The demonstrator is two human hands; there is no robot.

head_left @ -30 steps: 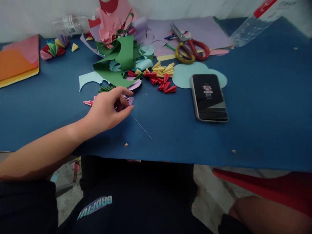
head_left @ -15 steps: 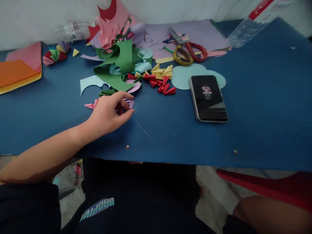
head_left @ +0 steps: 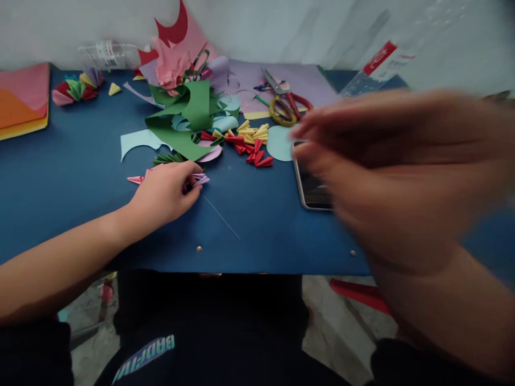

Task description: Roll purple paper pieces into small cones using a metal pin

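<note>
My left hand (head_left: 171, 187) rests on the table at the left, thumb and fingers closing round small folded purple paper cones (head_left: 201, 179). Pink paper cones (head_left: 135, 179) stick out past its knuckles, and green paper cones (head_left: 168, 158) lie just behind. A thin straight needle or wire (head_left: 221, 217) lies on the blue table below the fingertips; whether they touch it is unclear. My right hand (head_left: 402, 171) is raised close to the camera, over the phone (head_left: 314, 187), and partly covers it. Motion smears its fingers, so I cannot see whether anything is between them.
Red paper cones (head_left: 257, 156) and yellow paper cones (head_left: 257, 131) lie mid-table. Behind are green paper scraps (head_left: 199, 104), scissors (head_left: 284, 102) and a purple sheet (head_left: 298, 78). Plastic bottles (head_left: 110, 54) are at the wall, coloured sheets (head_left: 24, 102) at the left.
My right hand has come into view from the right, above the phone. The left thumb and forefinger have drawn closer together on the purple cones. The whole view has shifted slightly.
</note>
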